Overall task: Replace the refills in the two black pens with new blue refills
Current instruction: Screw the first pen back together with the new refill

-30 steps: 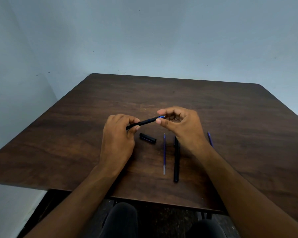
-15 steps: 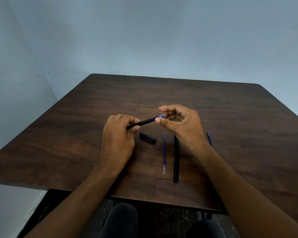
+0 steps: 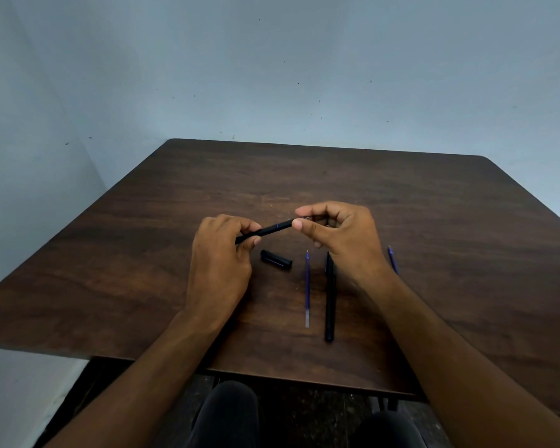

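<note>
While gripped at its lower end by the left hand [image 3: 220, 263], fingers curled round it: slim black pen barrel [image 3: 265, 230], matte, cylindrical, raised off the wood and slanting up to the right. Pinched at its upper end between thumb and forefinger of the right hand [image 3: 340, 234]; what sits in that pinch too small to tell.

Just below the barrel, flat on the wood: short black cap [image 3: 276, 260], stubby, with a clip along its side. Right of it, apart: thin blue refill [image 3: 307, 286], straight, pale and clear at its near end, pointing away from the person. Beside that, near but not touching: second black pen [image 3: 329, 302], long, whole, its far end passing under the right wrist. Beyond the right wrist, well apart from the rest: another blue refill [image 3: 392, 260], only its far part visible.

Dark brown table [image 3: 143, 253], wood-grain finish, smooth with a dull sheen, far corners rounded. Broad bare stretches left, right and beyond the hands; near edge close to the forearms.

Behind: plain pale blue-grey wall [image 3: 272, 76], speckled with small dark marks, meeting a second wall at the left. Under the table edge: dark-clothed knees [image 3: 227, 412].
</note>
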`<action>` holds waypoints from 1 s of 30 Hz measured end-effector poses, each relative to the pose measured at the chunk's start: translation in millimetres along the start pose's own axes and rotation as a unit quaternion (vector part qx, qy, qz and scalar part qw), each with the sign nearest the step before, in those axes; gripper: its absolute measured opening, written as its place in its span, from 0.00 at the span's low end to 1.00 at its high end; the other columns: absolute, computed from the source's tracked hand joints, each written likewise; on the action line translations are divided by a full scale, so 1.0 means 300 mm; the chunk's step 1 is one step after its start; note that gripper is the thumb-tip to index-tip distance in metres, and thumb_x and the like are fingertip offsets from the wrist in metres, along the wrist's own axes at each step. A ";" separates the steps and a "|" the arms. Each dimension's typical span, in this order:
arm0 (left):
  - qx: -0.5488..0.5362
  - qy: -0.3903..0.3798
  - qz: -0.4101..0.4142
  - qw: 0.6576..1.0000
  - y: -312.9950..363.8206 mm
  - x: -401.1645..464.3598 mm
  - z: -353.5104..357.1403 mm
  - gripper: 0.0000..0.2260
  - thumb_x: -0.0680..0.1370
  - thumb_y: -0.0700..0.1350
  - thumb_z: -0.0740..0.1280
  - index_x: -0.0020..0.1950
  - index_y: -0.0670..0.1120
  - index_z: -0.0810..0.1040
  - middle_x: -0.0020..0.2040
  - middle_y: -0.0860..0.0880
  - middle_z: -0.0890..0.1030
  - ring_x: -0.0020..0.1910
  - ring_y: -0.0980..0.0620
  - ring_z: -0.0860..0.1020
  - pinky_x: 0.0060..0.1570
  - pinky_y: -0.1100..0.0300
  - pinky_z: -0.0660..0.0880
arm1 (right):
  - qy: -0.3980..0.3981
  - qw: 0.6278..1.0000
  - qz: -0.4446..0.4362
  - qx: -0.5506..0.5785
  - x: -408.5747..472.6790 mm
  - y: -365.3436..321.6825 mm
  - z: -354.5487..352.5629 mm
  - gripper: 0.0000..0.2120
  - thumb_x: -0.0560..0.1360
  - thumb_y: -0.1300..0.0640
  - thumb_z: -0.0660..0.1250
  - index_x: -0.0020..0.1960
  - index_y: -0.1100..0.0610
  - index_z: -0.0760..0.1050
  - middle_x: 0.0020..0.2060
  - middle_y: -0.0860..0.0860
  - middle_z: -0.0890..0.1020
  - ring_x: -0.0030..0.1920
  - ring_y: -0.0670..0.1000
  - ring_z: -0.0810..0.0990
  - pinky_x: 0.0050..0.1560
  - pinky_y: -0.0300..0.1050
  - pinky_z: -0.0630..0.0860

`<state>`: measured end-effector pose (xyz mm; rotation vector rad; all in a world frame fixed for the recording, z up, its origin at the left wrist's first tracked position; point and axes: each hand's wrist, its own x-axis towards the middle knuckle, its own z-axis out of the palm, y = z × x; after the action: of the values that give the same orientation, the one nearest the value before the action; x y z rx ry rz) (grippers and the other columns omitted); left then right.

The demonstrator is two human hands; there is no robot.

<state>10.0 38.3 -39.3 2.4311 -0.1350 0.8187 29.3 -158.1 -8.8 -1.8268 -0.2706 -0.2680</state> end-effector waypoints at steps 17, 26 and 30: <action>-0.025 0.000 0.035 0.999 0.017 -0.005 -0.023 0.09 0.74 0.39 0.74 0.52 0.48 0.84 0.46 0.59 0.77 0.49 0.58 0.71 0.50 0.76 0.64 | -0.021 0.999 0.027 0.028 0.004 0.014 -0.004 0.07 0.71 0.51 0.75 0.45 0.53 0.83 0.33 0.45 0.84 0.31 0.41 0.79 0.35 0.36 0.79; -0.005 -0.004 0.035 0.999 0.027 -0.010 -0.027 0.10 0.75 0.40 0.74 0.55 0.47 0.85 0.47 0.52 0.82 0.50 0.57 0.71 0.45 0.73 0.65 | 0.011 0.999 0.018 0.036 -0.005 0.024 0.009 0.06 0.71 0.49 0.76 0.44 0.52 0.83 0.32 0.47 0.84 0.30 0.42 0.78 0.33 0.36 0.76; -0.013 0.019 0.003 1.000 0.030 -0.010 -0.028 0.10 0.76 0.39 0.72 0.56 0.47 0.84 0.49 0.52 0.80 0.51 0.57 0.70 0.47 0.73 0.64 | 0.050 0.999 -0.001 0.015 -0.008 0.015 0.003 0.08 0.69 0.50 0.78 0.46 0.51 0.84 0.38 0.45 0.86 0.40 0.42 0.84 0.40 0.34 0.80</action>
<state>0.9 35.0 -31.1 2.3905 -0.1384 0.8595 28.3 -158.5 -13.9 -1.7779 -0.2051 -0.3535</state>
